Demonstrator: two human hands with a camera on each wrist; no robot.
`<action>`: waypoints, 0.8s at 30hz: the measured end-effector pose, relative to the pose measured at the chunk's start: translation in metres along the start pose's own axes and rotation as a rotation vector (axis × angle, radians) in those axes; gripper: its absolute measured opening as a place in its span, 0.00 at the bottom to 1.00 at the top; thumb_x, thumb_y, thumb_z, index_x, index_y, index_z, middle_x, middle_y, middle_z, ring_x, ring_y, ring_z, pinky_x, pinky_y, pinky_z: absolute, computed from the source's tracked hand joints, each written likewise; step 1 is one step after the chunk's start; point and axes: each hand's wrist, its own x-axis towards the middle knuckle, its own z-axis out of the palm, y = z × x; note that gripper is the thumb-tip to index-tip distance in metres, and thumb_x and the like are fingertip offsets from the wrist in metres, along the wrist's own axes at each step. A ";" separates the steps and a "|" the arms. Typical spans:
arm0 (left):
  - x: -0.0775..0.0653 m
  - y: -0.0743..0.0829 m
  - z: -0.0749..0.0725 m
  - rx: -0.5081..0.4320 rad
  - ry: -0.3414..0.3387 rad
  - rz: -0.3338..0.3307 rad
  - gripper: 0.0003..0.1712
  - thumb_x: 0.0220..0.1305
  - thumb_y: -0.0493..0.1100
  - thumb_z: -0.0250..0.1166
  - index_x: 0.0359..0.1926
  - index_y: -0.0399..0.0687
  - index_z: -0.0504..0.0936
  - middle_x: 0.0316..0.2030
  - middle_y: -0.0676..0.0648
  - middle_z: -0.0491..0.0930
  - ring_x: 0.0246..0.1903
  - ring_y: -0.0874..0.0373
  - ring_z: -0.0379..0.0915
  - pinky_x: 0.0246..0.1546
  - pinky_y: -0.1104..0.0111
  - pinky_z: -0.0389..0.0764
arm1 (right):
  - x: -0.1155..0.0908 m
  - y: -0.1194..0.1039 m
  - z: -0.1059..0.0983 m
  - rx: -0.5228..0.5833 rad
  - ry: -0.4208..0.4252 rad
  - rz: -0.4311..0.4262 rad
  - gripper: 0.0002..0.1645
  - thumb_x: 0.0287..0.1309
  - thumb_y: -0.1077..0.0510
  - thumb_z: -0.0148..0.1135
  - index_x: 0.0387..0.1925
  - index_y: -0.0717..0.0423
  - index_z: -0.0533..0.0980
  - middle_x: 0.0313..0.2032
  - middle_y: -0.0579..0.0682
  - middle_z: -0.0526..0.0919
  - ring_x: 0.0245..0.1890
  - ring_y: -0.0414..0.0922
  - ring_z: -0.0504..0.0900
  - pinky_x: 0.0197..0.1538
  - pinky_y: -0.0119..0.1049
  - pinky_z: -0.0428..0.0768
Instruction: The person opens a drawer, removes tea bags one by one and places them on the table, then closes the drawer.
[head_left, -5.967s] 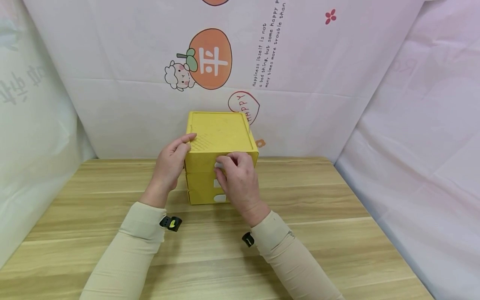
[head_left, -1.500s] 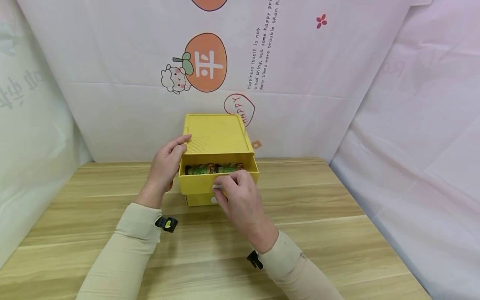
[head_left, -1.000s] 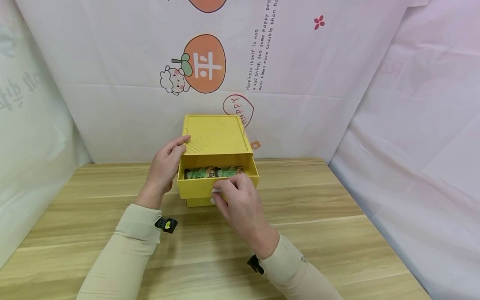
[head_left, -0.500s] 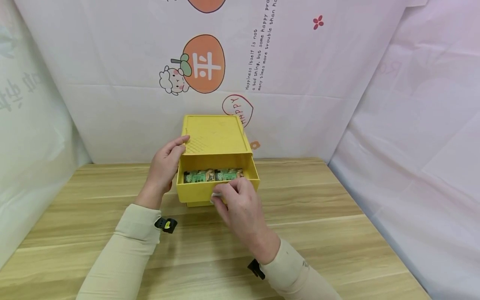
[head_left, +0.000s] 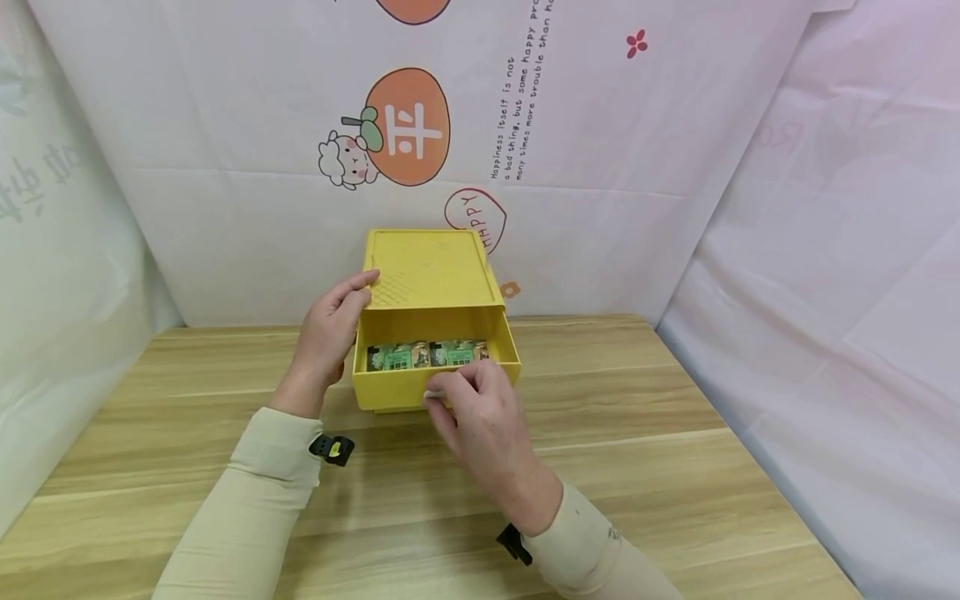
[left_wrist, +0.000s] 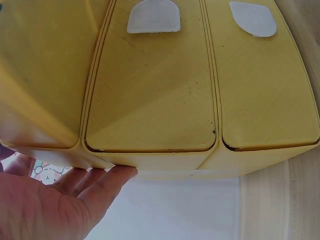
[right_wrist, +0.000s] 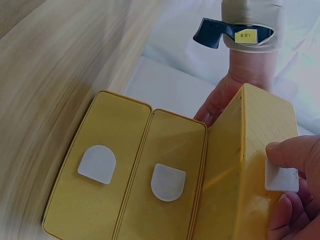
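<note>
A yellow desktop drawer unit (head_left: 431, 271) stands at the back of the table, its top drawer (head_left: 390, 389) pulled out. Two green-and-brown patterned packets (head_left: 397, 357) lie side by side in that drawer. My right hand (head_left: 487, 425) pinches the drawer's white pull tab (right_wrist: 281, 177) between thumb and fingers. My left hand (head_left: 327, 337) rests against the unit's left side, with a fingertip at the top edge. Two lower drawers, each with a white tab (left_wrist: 154, 17), are closed in the left wrist view.
The wood-grain table (head_left: 622, 467) extends around the unit. A printed white sheet (head_left: 600, 167) hangs right behind it. White sheets also close off both sides. A dark band (head_left: 332, 450) sits on each sleeve.
The top drawer, shut six seconds ago, has slid out toward me with my right hand on its tab, bringing the packets into view. My left hand has stayed at the unit's side.
</note>
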 end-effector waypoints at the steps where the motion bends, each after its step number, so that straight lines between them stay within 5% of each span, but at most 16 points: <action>1: 0.000 0.000 0.000 0.000 0.002 -0.002 0.26 0.81 0.54 0.47 0.74 0.63 0.74 0.75 0.53 0.68 0.11 0.61 0.50 0.12 0.67 0.59 | 0.000 0.000 0.000 0.002 -0.001 0.002 0.11 0.57 0.60 0.78 0.38 0.54 0.82 0.35 0.50 0.77 0.35 0.45 0.73 0.36 0.35 0.73; 24: 0.000 0.002 0.000 -0.016 -0.004 -0.014 0.26 0.81 0.56 0.48 0.75 0.66 0.73 0.76 0.56 0.67 0.12 0.61 0.50 0.17 0.68 0.61 | -0.007 -0.007 -0.007 0.008 -0.004 0.003 0.10 0.57 0.61 0.78 0.37 0.54 0.82 0.35 0.50 0.76 0.36 0.45 0.73 0.38 0.36 0.76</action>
